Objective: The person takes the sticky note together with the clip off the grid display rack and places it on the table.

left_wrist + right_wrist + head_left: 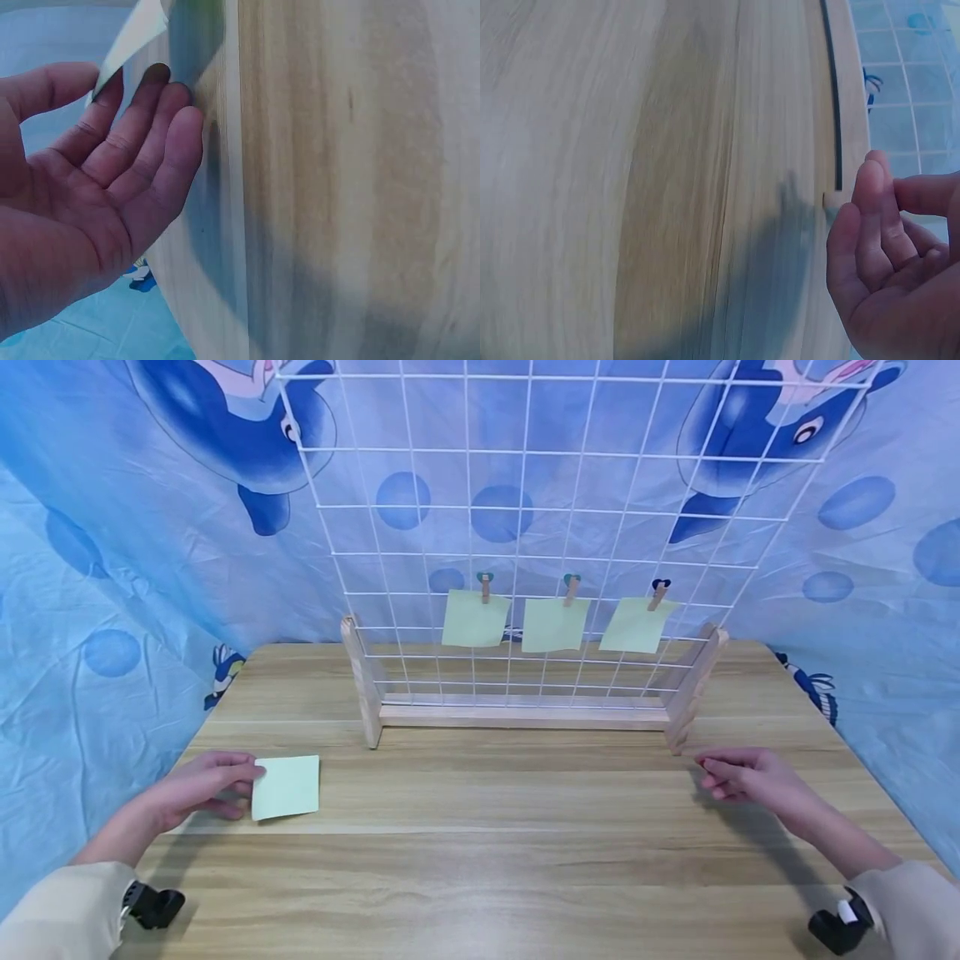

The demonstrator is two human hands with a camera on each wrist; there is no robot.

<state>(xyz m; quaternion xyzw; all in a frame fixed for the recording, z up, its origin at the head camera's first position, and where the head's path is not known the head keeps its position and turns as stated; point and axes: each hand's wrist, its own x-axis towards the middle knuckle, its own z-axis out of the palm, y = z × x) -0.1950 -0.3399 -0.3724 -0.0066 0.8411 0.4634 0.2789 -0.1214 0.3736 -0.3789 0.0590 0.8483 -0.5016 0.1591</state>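
At the left of the table in the head view, my left hand (217, 781) pinches a pale green square of paper (288, 787) by its left edge, between thumb and index finger. The left wrist view shows that paper (139, 37) edge-on above the fingertips, with the other fingers loosely bent. Over the table's right side, beside the rack's right foot, my right hand (742, 775) has thumb and index finger pressed together. A small red thing (701, 763) peeks out at those fingertips; the fingers cover most of it, so I cannot tell its kind.
A white wire grid (517, 510) stands on a wooden base (525, 717) at the table's back. Three pale green papers hang on it from small wooden clothespins (572, 590) with heart tops. A blue patterned cloth (97, 610) surrounds the wooden table (480, 860).
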